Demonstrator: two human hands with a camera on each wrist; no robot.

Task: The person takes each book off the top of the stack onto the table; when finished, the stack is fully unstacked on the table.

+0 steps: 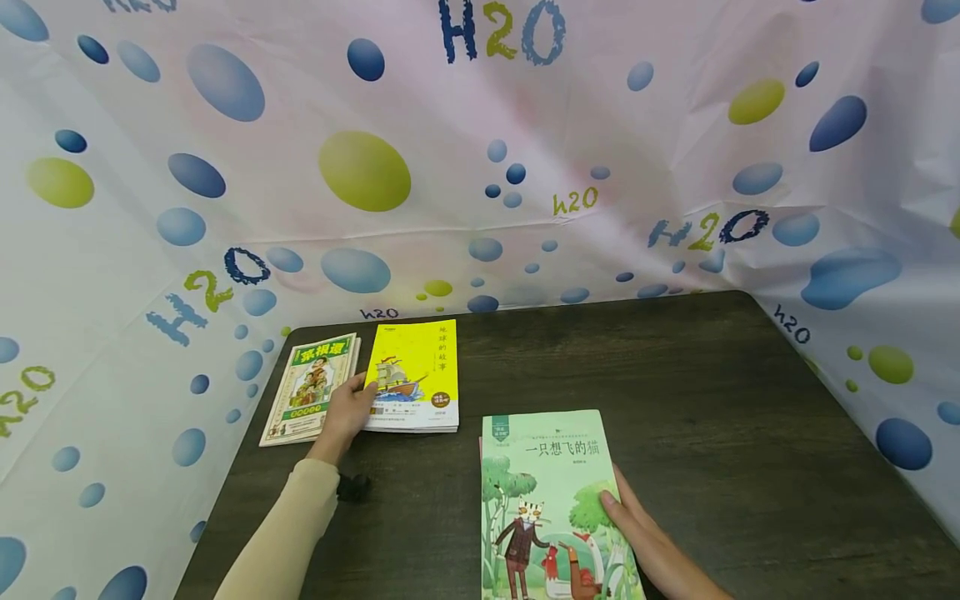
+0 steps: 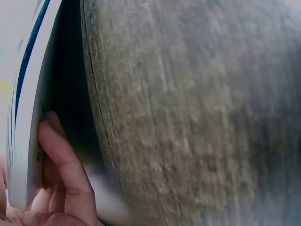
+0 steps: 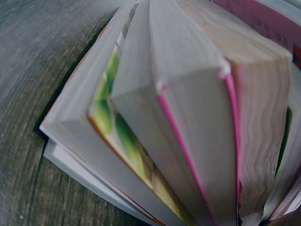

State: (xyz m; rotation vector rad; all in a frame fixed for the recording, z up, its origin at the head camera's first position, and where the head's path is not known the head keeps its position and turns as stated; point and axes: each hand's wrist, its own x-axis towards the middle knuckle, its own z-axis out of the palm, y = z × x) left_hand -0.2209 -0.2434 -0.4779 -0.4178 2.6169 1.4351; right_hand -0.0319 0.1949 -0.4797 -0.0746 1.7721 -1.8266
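My left hand point(image 1: 348, 412) is at the left edge of a yellow-and-white book point(image 1: 412, 367) with a sailing ship on its cover. In the left wrist view, its fingers point(image 2: 70, 176) bend against one face of the raised book point(image 2: 28, 141), pinching its edge. My right hand point(image 1: 637, 521) grips the right side of a green picture book point(image 1: 551, 467) with a cat in a suit, thumb on the cover. Several thick books point(image 3: 197, 117) show their page edges in the right wrist view, stacked together; only a sliver of the hand appears there.
A cream book with a green title band point(image 1: 315, 387) lies left of the yellow one, near the table's left edge. The dark wooden table point(image 1: 675, 367) reaches back to a white sheet point(image 1: 510, 117) with blue and green dots, hung behind and beside it.
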